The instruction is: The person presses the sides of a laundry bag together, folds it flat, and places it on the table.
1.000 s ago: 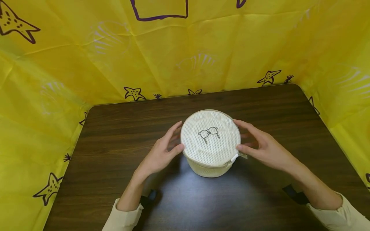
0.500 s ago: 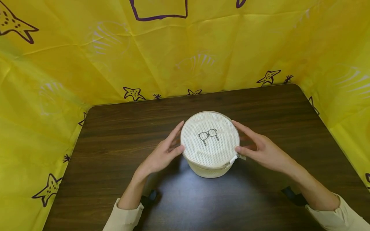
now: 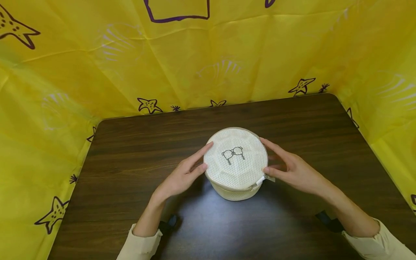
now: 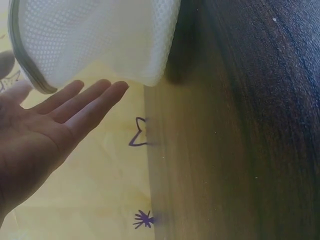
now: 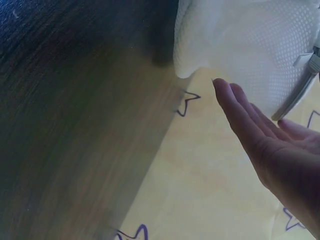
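- A round white mesh bag (image 3: 235, 169) sits upright on the table (image 3: 146, 144), a glasses drawing (image 3: 233, 154) on top.
- The left hand (image 3: 183, 177), fingers straight and spread from the thumb, touches one side of its rim.
- Opposite, the right hand (image 3: 297, 173) does likewise, near a tag (image 3: 270, 178).
- Yellow cloth (image 3: 240, 79) hangs behind.

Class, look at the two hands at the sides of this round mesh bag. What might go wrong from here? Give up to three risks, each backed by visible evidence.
1. The mesh bag looks soft, its side wall uneven in the left wrist view; squeezing might buckle it.
2. The left hand and right hand have fairly straight fingers, so lifting could let it slip.
3. The right thumb is near the white tab, which might snag.
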Tool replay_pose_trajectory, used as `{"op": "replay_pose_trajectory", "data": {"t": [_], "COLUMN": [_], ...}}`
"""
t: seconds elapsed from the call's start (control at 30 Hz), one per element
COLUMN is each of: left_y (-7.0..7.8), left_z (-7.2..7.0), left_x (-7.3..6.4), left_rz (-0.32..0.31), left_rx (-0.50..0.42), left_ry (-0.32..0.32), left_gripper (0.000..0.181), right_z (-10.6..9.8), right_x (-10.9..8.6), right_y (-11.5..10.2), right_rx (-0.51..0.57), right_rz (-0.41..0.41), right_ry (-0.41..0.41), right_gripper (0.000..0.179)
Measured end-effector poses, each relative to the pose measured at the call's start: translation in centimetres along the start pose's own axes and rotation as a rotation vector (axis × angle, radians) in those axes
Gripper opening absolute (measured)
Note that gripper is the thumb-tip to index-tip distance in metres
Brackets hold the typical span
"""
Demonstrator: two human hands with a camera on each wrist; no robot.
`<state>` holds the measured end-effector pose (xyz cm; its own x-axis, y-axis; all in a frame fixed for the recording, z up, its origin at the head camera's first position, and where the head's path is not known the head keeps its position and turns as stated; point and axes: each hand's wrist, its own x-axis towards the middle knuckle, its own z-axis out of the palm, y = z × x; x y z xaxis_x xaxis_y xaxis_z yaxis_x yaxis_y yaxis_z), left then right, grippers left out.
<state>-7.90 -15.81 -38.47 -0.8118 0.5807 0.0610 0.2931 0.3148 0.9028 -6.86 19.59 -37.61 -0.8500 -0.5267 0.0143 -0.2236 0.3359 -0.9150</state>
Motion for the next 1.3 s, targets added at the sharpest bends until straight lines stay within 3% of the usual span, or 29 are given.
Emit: {"op": "replay_pose_trajectory", "data": {"t": [0.3, 0.6, 0.83, 1.3], "left_y": [-0.4, -0.7, -1.1, -1.6], "left_z": [0.2, 0.4, 0.5, 0.6], "left_x": [0.5, 0.8, 0.9, 1.0], "left_rz": [-0.022, -0.029, -0.078, -0.098], "left_rx": [-0.133, -0.106, -0.097, -0.151], "left_ry": [-0.005, 0.004, 0.008, -0.035], "left_gripper": [0.065, 0.066, 0.067, 0.067], "right_z": [0.6, 1.3, 2.1, 2.6], "right_x": [-0.2, -0.5, -0.5, -0.7], "right_y": [0.4, 0.9, 1.7, 2.3], "right_rx": [0.013, 0.022, 0.065, 0.07], "right_rz": [0.013, -0.001, 0.064, 0.146], "right_ry": [0.038, 0.096, 0.126, 0.117], "right_gripper": [0.086, 0.082, 0.081, 0.085]}}
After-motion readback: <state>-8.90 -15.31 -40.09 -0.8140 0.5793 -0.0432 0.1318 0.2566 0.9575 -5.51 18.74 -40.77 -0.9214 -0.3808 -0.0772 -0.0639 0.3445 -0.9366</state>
